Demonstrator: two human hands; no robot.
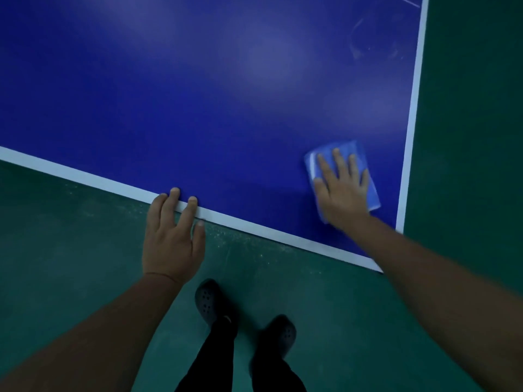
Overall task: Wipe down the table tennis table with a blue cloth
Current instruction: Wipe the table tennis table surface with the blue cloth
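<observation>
The blue table tennis table [198,94] fills the upper part of the view, edged by a white line along its near side and its right side. A folded light blue cloth [352,149] lies flat on the table near the front right corner. My right hand [341,188] presses on the cloth with straight, spread fingers. My left hand [172,236] rests on the near white edge of the table, its fingertips on the line and its palm over the floor.
Green floor [467,137] surrounds the table to the right and below. My two feet in dark clogs [208,302] stand on the floor close to the near edge. Faint smear marks [368,43] show on the table's far right.
</observation>
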